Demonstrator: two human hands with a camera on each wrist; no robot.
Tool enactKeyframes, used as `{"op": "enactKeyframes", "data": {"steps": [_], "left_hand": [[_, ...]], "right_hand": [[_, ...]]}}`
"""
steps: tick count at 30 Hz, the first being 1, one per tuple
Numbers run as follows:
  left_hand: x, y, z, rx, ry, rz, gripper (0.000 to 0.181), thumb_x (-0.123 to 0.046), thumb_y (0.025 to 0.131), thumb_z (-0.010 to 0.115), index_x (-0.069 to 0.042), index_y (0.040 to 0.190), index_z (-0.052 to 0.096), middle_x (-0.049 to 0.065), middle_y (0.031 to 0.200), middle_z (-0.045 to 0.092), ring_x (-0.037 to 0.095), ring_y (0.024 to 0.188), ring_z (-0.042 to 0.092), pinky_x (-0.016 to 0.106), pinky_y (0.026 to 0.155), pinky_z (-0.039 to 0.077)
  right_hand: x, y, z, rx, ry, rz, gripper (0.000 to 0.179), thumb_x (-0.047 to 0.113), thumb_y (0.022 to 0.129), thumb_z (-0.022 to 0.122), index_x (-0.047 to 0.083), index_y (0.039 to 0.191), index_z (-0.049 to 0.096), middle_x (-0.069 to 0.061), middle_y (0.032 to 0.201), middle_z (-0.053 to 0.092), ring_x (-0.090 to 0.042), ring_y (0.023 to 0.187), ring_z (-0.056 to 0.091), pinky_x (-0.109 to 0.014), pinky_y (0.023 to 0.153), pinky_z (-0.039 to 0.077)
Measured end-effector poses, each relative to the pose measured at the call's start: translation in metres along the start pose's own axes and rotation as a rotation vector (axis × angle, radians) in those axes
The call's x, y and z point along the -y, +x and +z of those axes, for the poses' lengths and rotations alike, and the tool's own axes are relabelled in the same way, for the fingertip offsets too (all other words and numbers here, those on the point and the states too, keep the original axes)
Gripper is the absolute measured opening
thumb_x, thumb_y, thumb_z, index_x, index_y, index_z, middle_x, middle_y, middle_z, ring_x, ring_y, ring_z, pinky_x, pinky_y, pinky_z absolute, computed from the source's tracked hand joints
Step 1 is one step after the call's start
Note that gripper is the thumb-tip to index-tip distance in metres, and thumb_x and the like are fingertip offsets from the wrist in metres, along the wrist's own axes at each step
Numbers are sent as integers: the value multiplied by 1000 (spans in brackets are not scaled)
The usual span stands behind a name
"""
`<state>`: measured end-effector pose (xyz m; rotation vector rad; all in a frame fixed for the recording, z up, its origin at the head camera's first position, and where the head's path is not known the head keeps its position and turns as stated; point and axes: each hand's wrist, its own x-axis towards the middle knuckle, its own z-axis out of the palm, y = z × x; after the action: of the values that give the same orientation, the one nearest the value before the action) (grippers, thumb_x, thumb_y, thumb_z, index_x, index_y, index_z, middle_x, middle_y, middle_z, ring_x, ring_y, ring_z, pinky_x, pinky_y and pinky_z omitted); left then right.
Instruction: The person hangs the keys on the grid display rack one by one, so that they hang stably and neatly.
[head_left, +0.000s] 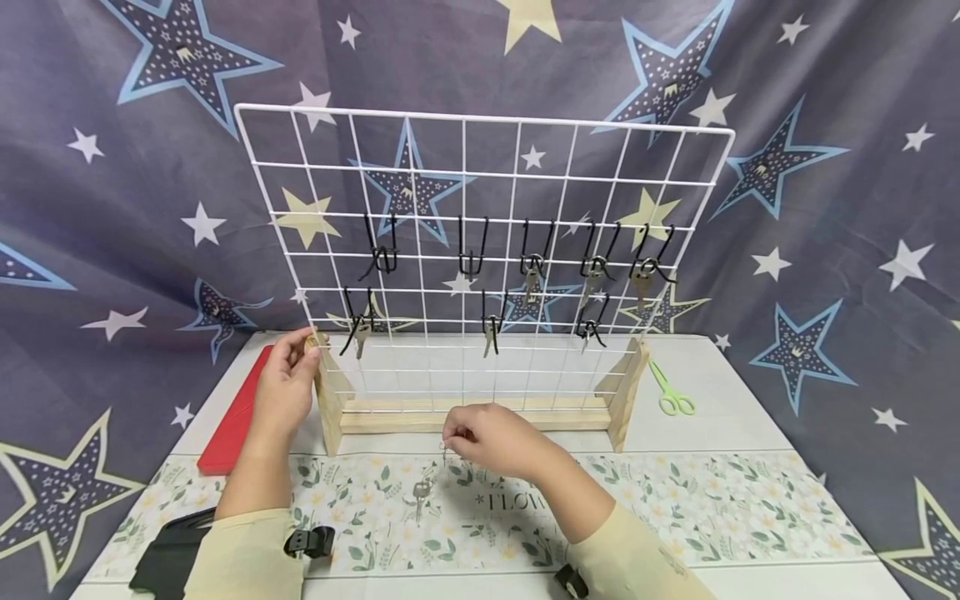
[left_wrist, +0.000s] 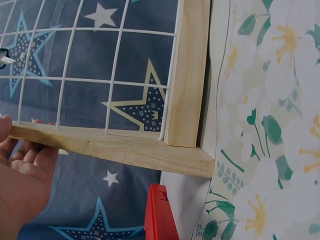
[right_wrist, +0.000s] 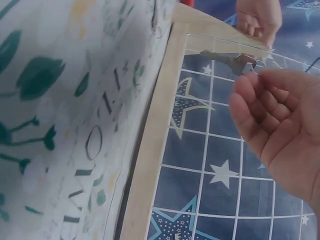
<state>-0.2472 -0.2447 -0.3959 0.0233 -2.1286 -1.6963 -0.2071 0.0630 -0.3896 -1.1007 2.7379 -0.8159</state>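
My left hand (head_left: 288, 383) grips the upper end of the wooden side support (head_left: 327, 404), thumb on one side and fingers behind, as the left wrist view shows. That support carries a white wire grid rack (head_left: 491, 175). In front of the rack's wooden crossbar (head_left: 401, 422), my right hand (head_left: 498, 437) pinches a key (right_wrist: 227, 60) by its ring, and the key hangs from the fingertips. Another key (head_left: 421, 493) lies on the floral mat below. Several black hooks (head_left: 471, 265) sit on the grid; keys hang from several of them, such as one key (head_left: 642, 287) at the right.
A red case (head_left: 236, 421) lies left of the rack, and green scissors (head_left: 677, 403) lie to its right. A black object (head_left: 172, 554) rests near my left forearm. Behind the rack hangs a star-patterned curtain (head_left: 832, 67). A floral mat (head_left: 697, 500) covers the table's front.
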Motion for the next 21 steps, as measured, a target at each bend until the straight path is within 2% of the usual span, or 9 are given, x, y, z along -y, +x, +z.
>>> {"op": "enactKeyframes", "data": {"steps": [3, 8, 11, 17, 21], "left_hand": [[0, 0, 0, -1, -8, -2, 40, -13, 103, 48, -5, 142, 44, 9, 132, 52, -1, 113, 50, 4, 93, 42], [1, 0, 0, -4, -10, -4, 40, -13, 103, 48, -5, 142, 45, 9, 132, 52, -1, 113, 51, 5, 92, 42], [1, 0, 0, -5, -14, -3, 40, -12, 103, 48, -6, 142, 45, 9, 132, 52, 0, 113, 51, 5, 92, 42], [1, 1, 1, -8, -21, -1, 39, -11, 103, 48, -5, 142, 45, 8, 131, 52, -1, 112, 51, 5, 92, 42], [1, 1, 1, -10, -14, -3, 39, -11, 103, 48, -5, 141, 46, 9, 131, 53, -1, 112, 51, 4, 92, 42]], "right_hand": [[3, -3, -3, -18, 138, 15, 7, 23, 98, 59, 21, 95, 64, 12, 75, 59, -2, 66, 55, -19, 64, 50], [10, -8, -8, -54, 391, 49, 7, 24, 98, 60, 19, 95, 64, -3, 84, 67, -12, 75, 66, -23, 69, 57], [15, -11, -13, -72, 487, 67, 8, 25, 97, 61, 18, 97, 65, -4, 87, 67, -17, 78, 68, -25, 72, 59], [26, -17, -25, -124, 510, 85, 6, 27, 96, 63, 21, 97, 65, 3, 87, 65, -14, 78, 67, -30, 74, 59], [34, -21, -35, -152, 526, 66, 7, 25, 96, 64, 18, 98, 65, 0, 88, 67, -16, 78, 67, -30, 75, 59]]}}
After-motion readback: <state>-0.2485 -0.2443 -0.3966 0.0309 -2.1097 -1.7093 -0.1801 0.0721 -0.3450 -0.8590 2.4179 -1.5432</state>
